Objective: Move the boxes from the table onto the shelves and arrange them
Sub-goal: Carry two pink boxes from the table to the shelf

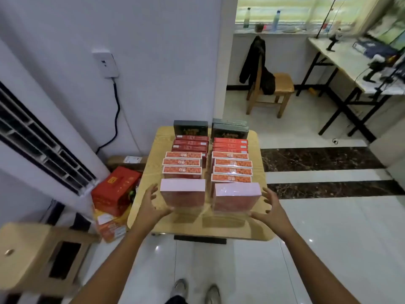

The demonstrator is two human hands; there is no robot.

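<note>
Two rows of boxes stand on edge on a small wooden table (260, 229). At the front of each row is a pink box: the left pink box (182, 191) and the right pink box (237, 197). Behind them come several orange boxes (231, 171), then dark red boxes (190, 143), then dark grey boxes (190, 127) at the back. My left hand (151, 205) hovers with spread fingers beside the left pink box, thumb near its lower front corner. My right hand (270, 207) hovers spread beside the right pink box. Neither hand holds anything. No shelves are in view.
A white standing air conditioner (43, 132) fills the left. Red and orange cartons (114, 189) lie on the floor left of the table. A wooden stool (32, 253) is at lower left. A wooden chair with a black jacket (266, 84) and a folding desk (346, 62) stand beyond.
</note>
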